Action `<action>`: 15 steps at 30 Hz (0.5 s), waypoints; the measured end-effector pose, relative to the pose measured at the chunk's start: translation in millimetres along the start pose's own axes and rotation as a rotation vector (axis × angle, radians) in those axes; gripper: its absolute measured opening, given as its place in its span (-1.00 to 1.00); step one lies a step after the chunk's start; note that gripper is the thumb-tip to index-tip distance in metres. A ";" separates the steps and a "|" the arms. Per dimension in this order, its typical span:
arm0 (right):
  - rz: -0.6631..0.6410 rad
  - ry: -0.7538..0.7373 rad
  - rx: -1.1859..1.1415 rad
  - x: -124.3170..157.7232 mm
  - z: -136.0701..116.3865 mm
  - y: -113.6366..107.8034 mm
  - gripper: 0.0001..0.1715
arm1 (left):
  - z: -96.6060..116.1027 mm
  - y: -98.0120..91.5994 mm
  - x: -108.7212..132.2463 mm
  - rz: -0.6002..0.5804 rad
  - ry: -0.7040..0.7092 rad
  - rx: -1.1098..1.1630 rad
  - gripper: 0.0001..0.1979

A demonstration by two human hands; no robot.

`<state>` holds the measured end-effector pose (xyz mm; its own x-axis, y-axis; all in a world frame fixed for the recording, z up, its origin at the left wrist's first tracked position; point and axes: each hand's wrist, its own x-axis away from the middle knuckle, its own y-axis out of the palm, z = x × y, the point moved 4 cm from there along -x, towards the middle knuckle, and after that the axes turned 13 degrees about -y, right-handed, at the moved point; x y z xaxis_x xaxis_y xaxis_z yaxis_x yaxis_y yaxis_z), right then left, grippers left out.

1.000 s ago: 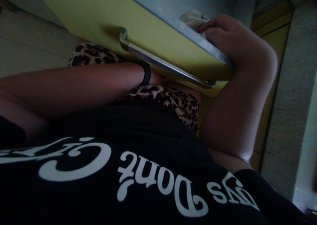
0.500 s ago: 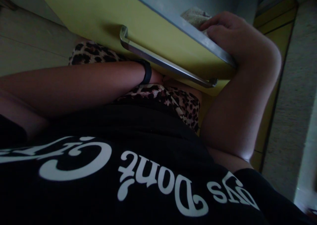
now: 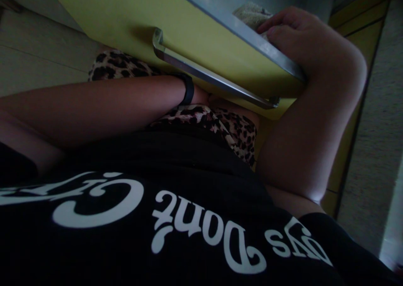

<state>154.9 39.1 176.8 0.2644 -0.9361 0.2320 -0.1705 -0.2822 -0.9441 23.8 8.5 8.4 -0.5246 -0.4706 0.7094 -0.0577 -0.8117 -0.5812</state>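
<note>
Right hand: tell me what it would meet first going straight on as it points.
The pale crumpled cloth, seemingly right against the right hand; depth beyond the cloth is unclear in this dim view.

Yellow panel point(image 3: 119, 21), jutting bar handle point(image 3: 214, 73) block straight reach from person's lap point(image 3: 237, 130); room over grey rim point(image 3: 222, 15) beside cloth point(image 3: 250, 15).

Dim, greyish light fills the room. At left lies a pale beige tiled floor point(image 3: 40, 61), crossed by a thin dark seam, with a dark brown strip point(image 3: 10, 2) near the corner. At right run flat yellow cabinet fronts point(image 3: 367, 18) with dark seams — beside them, a long grey speckled slab point(image 3: 373, 151).
</note>
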 end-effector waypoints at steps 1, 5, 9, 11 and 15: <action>0.001 0.005 -0.001 -0.1 0.5 0.0 -0.66 | 1.0 0.5 2.1 -0.021 -0.016 -0.022 -0.55; 0.002 0.016 0.003 0.2 -0.2 -1.2 -0.66 | 2.4 1.2 3.9 -0.047 -0.057 -0.062 -0.54; -0.003 0.023 0.006 1.3 -0.7 -0.9 -0.65 | 1.8 2.0 2.7 -0.058 -0.048 -0.063 -0.55; -0.007 0.023 0.000 1.5 -0.4 0.0 -0.66 | 2.0 1.6 3.3 -0.057 -0.031 -0.061 -0.54; 0.000 0.021 0.000 1.4 -0.6 0.2 -0.67 | 2.2 -0.3 4.7 -0.043 -0.044 -0.067 -0.51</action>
<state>154.7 37.7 177.0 0.2448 -0.9402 0.2369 -0.1703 -0.2822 -0.9441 23.2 5.7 12.8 -0.4824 -0.4523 0.7502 -0.1367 -0.8071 -0.5744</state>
